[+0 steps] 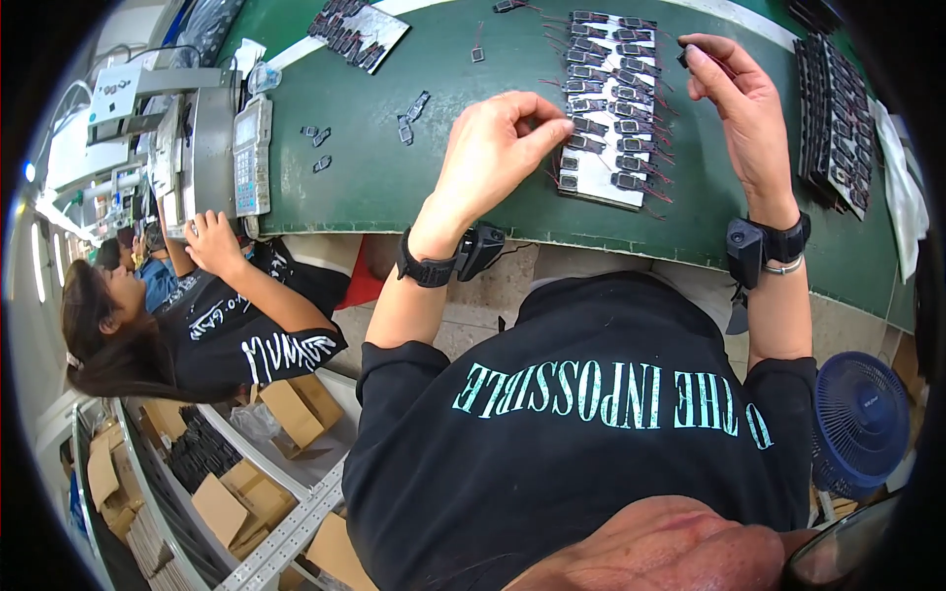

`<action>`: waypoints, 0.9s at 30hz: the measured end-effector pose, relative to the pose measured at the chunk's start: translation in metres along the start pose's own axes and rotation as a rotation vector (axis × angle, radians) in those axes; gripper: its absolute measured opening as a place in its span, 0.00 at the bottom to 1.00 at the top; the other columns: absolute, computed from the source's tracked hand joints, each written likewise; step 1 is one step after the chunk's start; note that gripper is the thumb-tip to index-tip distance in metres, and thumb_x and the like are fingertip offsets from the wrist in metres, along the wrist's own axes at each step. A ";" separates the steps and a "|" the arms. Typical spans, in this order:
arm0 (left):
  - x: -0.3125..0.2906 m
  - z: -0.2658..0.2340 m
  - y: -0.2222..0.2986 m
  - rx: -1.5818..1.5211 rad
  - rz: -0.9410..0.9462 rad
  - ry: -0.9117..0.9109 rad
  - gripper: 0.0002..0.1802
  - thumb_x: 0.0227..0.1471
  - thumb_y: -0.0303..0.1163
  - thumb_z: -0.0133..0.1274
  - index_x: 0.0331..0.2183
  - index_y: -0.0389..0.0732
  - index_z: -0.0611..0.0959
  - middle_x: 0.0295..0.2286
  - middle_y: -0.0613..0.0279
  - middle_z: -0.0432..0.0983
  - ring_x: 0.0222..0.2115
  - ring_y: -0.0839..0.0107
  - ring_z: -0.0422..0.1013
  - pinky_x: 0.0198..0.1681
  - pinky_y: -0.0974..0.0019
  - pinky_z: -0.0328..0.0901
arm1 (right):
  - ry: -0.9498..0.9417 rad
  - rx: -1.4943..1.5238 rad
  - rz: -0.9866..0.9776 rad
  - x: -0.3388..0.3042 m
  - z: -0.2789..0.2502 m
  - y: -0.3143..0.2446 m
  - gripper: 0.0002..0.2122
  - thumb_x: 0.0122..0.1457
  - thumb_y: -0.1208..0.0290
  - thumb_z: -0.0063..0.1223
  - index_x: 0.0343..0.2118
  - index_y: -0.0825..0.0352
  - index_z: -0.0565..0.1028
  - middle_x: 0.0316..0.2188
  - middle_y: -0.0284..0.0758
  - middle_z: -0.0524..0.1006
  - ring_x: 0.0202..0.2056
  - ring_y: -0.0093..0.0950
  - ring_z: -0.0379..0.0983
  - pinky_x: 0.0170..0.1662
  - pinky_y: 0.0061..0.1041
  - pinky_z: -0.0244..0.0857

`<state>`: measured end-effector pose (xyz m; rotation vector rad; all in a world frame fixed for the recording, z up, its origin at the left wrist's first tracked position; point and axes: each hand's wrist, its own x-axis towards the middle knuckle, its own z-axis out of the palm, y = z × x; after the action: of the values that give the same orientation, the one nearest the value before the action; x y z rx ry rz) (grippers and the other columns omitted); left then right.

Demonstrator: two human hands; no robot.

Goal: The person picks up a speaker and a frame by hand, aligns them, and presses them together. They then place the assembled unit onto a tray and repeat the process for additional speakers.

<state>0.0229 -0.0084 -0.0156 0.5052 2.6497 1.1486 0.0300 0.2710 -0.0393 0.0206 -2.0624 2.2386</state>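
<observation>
A white board (pixel 600 177) lies on the green bench, carrying two columns of small black rectangular parts (pixel 631 146) with thin dark and red wires. My left hand (pixel 498 143) is at the board's left edge, thumb and forefinger pinched together beside a part in the left column. Whatever lies between those fingertips is too small to make out. To the right of the board, my right hand (pixel 739 103) is raised over the bench. Its thumb and forefinger pinch a small black part (pixel 683 57).
Stacked boards of black parts (pixel 833 128) stand at the right. Another loaded board (pixel 360 37) lies far left, with loose parts (pixel 409 120) nearer. A machine with a keypad (pixel 252 158) stands left, where a co-worker's hand (pixel 214 243) rests. A blue fan (pixel 860 424) is at lower right.
</observation>
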 end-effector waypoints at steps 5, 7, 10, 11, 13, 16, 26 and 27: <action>-0.020 -0.035 -0.009 -0.035 -0.005 0.306 0.09 0.50 0.32 0.61 0.31 0.36 0.85 0.24 0.63 0.79 0.24 0.76 0.71 0.30 0.71 0.66 | -0.019 0.102 0.041 0.002 -0.015 0.001 0.12 0.64 0.69 0.51 0.48 0.68 0.75 0.35 0.29 0.76 0.34 0.17 0.71 0.44 0.16 0.64; -0.031 -0.041 -0.019 0.138 -0.015 0.326 0.10 0.48 0.36 0.61 0.30 0.39 0.86 0.24 0.59 0.79 0.25 0.63 0.75 0.31 0.63 0.68 | -0.042 0.148 0.045 0.004 -0.015 -0.002 0.12 0.65 0.69 0.51 0.48 0.68 0.75 0.36 0.29 0.76 0.34 0.17 0.71 0.44 0.16 0.64; -0.043 -0.049 -0.027 0.367 -0.024 0.426 0.09 0.48 0.35 0.60 0.30 0.40 0.86 0.26 0.58 0.79 0.27 0.61 0.75 0.33 0.62 0.69 | -0.097 0.201 0.000 -0.002 -0.006 -0.015 0.13 0.65 0.69 0.50 0.49 0.69 0.74 0.37 0.30 0.76 0.35 0.18 0.73 0.46 0.18 0.66; -0.046 -0.053 -0.030 0.476 -0.020 0.463 0.09 0.48 0.35 0.60 0.30 0.41 0.86 0.27 0.58 0.79 0.29 0.60 0.76 0.34 0.61 0.69 | -0.115 0.214 -0.010 -0.006 -0.008 -0.022 0.13 0.65 0.69 0.50 0.49 0.69 0.74 0.37 0.30 0.76 0.35 0.18 0.73 0.46 0.18 0.66; -0.053 -0.063 -0.038 0.542 -0.070 0.491 0.08 0.48 0.35 0.60 0.30 0.41 0.86 0.28 0.58 0.79 0.30 0.60 0.76 0.35 0.61 0.69 | -0.122 0.179 -0.009 -0.009 -0.023 -0.035 0.12 0.65 0.69 0.50 0.48 0.68 0.75 0.36 0.31 0.77 0.36 0.18 0.73 0.45 0.19 0.66; -0.072 -0.046 -0.052 0.614 -0.140 0.496 0.08 0.48 0.34 0.60 0.31 0.42 0.87 0.29 0.59 0.79 0.33 0.59 0.75 0.37 0.60 0.70 | -0.126 0.160 -0.026 -0.036 -0.025 -0.025 0.12 0.65 0.70 0.51 0.47 0.68 0.75 0.36 0.31 0.77 0.36 0.19 0.73 0.44 0.19 0.66; -0.096 0.030 -0.071 0.853 0.173 0.347 0.10 0.47 0.36 0.60 0.32 0.41 0.85 0.31 0.60 0.79 0.32 0.61 0.74 0.36 0.61 0.70 | -0.109 0.263 0.025 -0.124 0.003 0.048 0.10 0.63 0.71 0.53 0.44 0.70 0.76 0.34 0.29 0.77 0.34 0.18 0.72 0.43 0.18 0.67; -0.096 0.035 -0.070 0.874 0.203 0.339 0.10 0.47 0.35 0.60 0.32 0.40 0.85 0.31 0.58 0.78 0.33 0.60 0.75 0.35 0.59 0.70 | -0.086 0.252 0.022 -0.129 0.006 0.052 0.10 0.63 0.71 0.53 0.44 0.70 0.76 0.34 0.29 0.77 0.34 0.18 0.72 0.43 0.18 0.67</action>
<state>0.1068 -0.0673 -0.0849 0.7751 3.3833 0.0209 0.1535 0.2529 -0.1000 0.1153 -1.8118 2.5375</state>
